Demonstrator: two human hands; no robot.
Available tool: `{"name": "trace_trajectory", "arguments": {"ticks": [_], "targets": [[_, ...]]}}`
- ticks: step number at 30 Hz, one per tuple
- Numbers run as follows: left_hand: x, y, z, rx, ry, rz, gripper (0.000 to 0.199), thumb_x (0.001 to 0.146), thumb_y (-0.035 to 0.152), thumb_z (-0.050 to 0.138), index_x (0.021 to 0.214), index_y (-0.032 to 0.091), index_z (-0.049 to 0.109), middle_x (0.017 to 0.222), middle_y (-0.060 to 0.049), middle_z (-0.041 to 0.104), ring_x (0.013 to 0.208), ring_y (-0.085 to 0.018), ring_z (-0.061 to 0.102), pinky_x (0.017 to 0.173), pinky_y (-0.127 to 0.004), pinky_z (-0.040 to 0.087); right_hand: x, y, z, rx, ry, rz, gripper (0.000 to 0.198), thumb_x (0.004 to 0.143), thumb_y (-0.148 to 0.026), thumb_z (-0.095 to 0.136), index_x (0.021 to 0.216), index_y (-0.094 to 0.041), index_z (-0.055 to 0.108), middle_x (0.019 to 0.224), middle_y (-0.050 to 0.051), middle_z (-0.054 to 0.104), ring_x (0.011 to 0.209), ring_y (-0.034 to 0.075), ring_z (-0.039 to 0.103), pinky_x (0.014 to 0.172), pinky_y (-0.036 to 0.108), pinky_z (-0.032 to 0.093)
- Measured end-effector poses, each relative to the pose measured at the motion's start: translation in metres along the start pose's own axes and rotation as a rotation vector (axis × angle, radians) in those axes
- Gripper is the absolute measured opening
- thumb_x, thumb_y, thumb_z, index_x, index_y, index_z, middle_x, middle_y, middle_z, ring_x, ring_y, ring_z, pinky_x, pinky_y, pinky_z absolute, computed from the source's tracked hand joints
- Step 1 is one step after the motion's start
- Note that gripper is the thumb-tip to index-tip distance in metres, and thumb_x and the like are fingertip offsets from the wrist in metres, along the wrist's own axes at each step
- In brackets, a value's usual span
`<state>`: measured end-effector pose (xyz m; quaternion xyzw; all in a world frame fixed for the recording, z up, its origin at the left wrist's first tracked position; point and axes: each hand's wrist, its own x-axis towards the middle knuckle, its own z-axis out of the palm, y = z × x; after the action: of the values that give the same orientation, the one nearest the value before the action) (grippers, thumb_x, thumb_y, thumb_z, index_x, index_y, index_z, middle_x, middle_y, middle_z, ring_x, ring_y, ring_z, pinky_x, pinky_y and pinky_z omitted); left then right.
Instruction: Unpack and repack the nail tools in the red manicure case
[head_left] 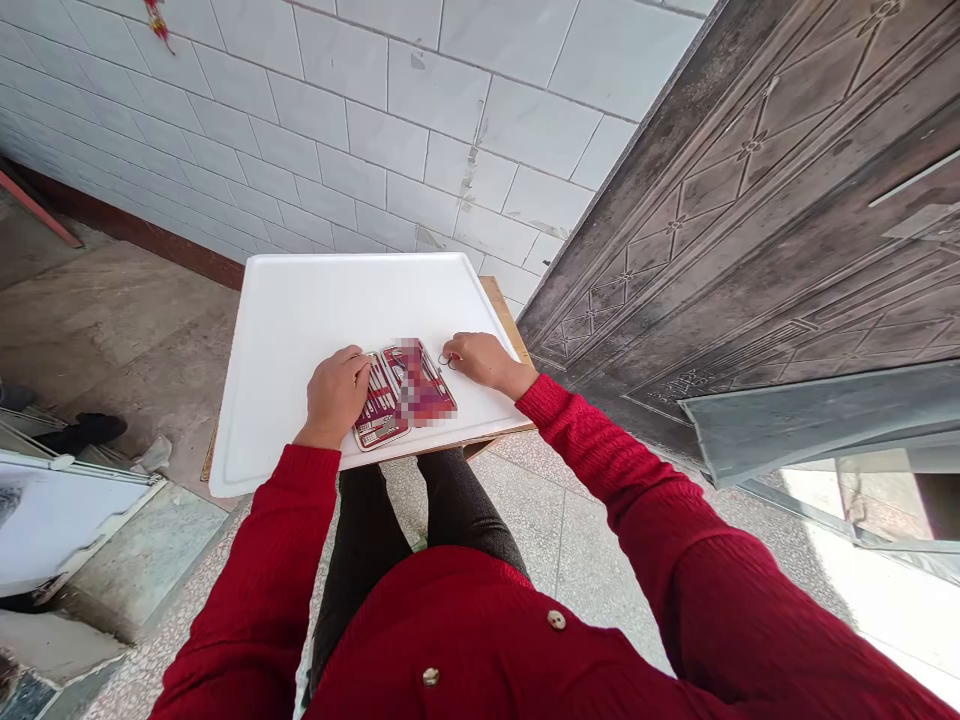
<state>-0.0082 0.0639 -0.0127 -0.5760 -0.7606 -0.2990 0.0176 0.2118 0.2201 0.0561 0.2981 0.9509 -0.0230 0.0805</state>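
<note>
A manicure set case [384, 432] lies opened flat on a white board [352, 295], with several slim metal tools strapped in its dark red lining. Part of its right half is blurred out. My left hand [336, 392] grips the case's left edge, thumb and fingers bent against it. Just off the right edge of the case, my right hand [480, 358] is closed in a pinch on small scissors [444, 360]. Only their dark finger rings show at the fingertips; the rest is hard to make out.
Under the white board is a wooden tabletop [491, 295]. White wall tiles [337, 90] rise behind it. A dark patterned metal door [712, 200] stands close on the right. Household items and a white panel [60, 520] are at the lower left.
</note>
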Motion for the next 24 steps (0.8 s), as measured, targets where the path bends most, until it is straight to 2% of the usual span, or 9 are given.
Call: {"name": "trace_trajectory", "arguments": {"ticks": [8, 16, 24], "targets": [[0.001, 0.001, -0.001, 0.005, -0.015, -0.001, 0.031, 0.104, 0.028, 0.046, 0.105, 0.026, 0.077, 0.131, -0.004, 0.075, 0.112, -0.029, 0.069, 0.090, -0.044, 0.058, 0.002, 0.002, -0.012, -0.208, -0.086, -0.223, 0.028, 0.106, -0.011, 0.047, 0.114, -0.011, 0.074, 0.116, 0.016, 0.073, 0.105, 0.024, 0.067, 0.077, 0.032, 0.038], [0.001, -0.004, 0.003, 0.010, -0.007, -0.002, 0.031, 0.103, 0.029, 0.047, 0.107, 0.028, 0.077, 0.133, -0.003, 0.074, 0.114, -0.029, 0.069, 0.091, -0.044, 0.059, 0.008, 0.007, -0.013, -0.269, -0.116, -0.301, 0.027, 0.106, -0.009, 0.047, 0.113, -0.012, 0.073, 0.113, 0.015, 0.073, 0.100, 0.023, 0.065, 0.074, 0.033, 0.033], [0.002, 0.000, 0.002, 0.027, -0.043, -0.035, 0.030, 0.103, 0.027, 0.047, 0.106, 0.025, 0.076, 0.137, -0.004, 0.073, 0.119, -0.030, 0.069, 0.097, -0.045, 0.057, 0.006, 0.013, -0.009, -0.301, -0.127, -0.352, 0.029, 0.107, -0.009, 0.044, 0.118, -0.012, 0.071, 0.115, 0.015, 0.071, 0.101, 0.023, 0.063, 0.076, 0.033, 0.035]]}}
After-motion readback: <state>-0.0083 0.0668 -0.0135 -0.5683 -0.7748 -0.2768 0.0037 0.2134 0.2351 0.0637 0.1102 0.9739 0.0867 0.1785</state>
